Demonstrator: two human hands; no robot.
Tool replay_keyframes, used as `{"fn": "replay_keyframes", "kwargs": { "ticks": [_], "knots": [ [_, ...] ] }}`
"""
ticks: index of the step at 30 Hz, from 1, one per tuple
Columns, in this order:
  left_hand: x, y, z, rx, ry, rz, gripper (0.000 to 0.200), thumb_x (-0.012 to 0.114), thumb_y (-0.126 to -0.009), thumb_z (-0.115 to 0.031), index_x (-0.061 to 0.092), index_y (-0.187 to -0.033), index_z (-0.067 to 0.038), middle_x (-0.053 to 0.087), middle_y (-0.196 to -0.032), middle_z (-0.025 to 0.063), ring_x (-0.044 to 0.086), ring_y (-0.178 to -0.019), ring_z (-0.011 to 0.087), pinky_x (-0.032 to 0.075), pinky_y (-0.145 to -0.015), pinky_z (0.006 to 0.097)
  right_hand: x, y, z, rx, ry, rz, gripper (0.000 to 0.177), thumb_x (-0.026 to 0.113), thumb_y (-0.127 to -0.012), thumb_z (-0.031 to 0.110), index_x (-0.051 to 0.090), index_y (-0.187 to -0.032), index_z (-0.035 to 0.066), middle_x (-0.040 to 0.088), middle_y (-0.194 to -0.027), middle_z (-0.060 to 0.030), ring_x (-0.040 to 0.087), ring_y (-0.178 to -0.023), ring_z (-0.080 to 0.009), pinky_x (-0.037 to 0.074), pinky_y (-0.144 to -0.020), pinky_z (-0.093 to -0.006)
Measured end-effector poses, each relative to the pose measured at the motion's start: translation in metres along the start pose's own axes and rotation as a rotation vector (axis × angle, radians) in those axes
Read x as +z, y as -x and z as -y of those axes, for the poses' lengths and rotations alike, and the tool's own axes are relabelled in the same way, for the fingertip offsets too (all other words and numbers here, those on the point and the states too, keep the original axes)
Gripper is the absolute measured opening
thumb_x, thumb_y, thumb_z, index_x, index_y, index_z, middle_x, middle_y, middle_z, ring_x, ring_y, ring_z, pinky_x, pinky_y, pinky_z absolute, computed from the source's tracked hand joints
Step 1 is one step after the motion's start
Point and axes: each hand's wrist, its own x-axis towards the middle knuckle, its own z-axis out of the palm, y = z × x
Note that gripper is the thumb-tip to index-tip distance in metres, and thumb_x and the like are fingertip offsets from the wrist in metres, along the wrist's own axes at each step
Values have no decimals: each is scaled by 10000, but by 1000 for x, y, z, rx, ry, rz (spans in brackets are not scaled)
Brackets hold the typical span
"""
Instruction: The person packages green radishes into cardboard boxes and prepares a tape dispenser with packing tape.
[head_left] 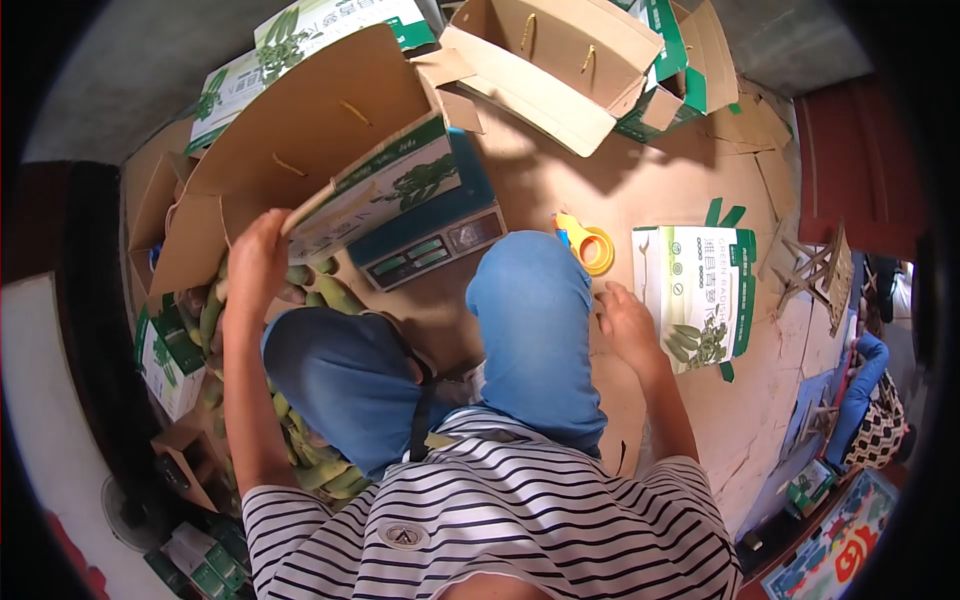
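My left hand [255,262] grips the edge of an open green-and-white cardboard box [320,150] that rests on a blue weighing scale [430,240]. My right hand [625,325] lies flat on the cardboard floor covering [640,170], fingers spread, beside a flattened green-and-white carton [700,295]. A yellow tape dispenser [588,243] lies just beyond my right knee. Green radishes [320,290] are piled under and to the left of my left arm.
More open boxes [570,60] stand further ahead. Small green cartons [170,365] sit at the left. Another person in patterned clothing [870,420] sits at the right edge. A wooden frame [820,270] lies on the right.
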Motion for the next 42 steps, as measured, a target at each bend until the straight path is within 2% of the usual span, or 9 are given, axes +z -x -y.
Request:
{"fn": "replay_keyframes", "kwargs": {
  "ticks": [3,15,27,32,34,36,38,40,42],
  "knots": [
    [-17,-18,8,-33,-120,-164,179,525,-864,-42,618,-1011,-82,651,-941,154,621,-884,358,492,-732,423,-21,-18,12,-66,-55,-54,292,601,-814,38,581,-1105,13,571,-1169,-180,565,-1046,-351,458,-898,-419],
    [-71,-43,7,-63,-185,-191,138,571,-900,-148,615,-999,-62,653,-895,179,619,-841,376,484,-704,411,-39,-29,24,-54,-106,-42,281,591,-798,14,572,-1078,18,602,-1024,-174,578,-987,-344,463,-850,-424],
    [-80,-18,-47,148,-203,-371,241,523,-866,24,590,-1088,-45,645,-999,138,628,-886,349,499,-757,394,-44,-29,41,-66,-242,-177,231,596,-853,49,581,-1082,22,621,-989,-149,626,-869,-322,505,-746,-394],
    [-97,-16,-77,192,-158,-355,271,510,-838,49,594,-1083,-33,640,-1011,144,621,-917,353,493,-786,394,-80,-56,70,-110,-622,-353,354,628,-887,109,550,-1222,27,622,-1125,-130,637,-998,-272,512,-834,-329],
    [-103,-21,-96,244,-156,-354,305,507,-809,63,601,-1086,-22,639,-1018,157,617,-947,354,488,-816,396,-104,-74,85,-211,-634,-711,473,730,-800,197,563,-1224,71,582,-1205,-127,615,-1004,-301,487,-844,-391],
    [-99,-21,-123,329,-160,-344,346,505,-776,73,609,-1094,-12,640,-1024,171,614,-982,352,483,-852,399,-144,-82,93,-300,-477,-853,596,757,-766,166,508,-1300,69,486,-1351,-121,536,-1182,-305,432,-1002,-387],
    [-92,-24,-139,465,-231,-341,395,467,-753,84,612,-1109,-9,647,-1060,153,622,-1007,334,482,-884,393,-168,-95,92,-510,-500,-972,633,794,-678,167,550,-1256,81,558,-1255,-107,565,-1117,-308,425,-992,-396],
    [-90,-32,-152,560,-270,-345,413,444,-747,79,616,-1113,0,654,-1079,146,627,-1024,323,482,-904,395,-189,-98,71,-665,-399,-784,517,771,-640,148,630,-1135,95,641,-1080,-75,594,-1018,-272,457,-900,-374],
    [-88,-39,-167,619,-256,-352,399,435,-756,60,622,-1106,13,659,-1082,147,628,-1035,319,482,-913,405,-202,-87,57,-631,-243,-742,245,660,-671,111,704,-912,120,653,-821,-12,603,-819,-211,460,-748,-327]
  ]
}}
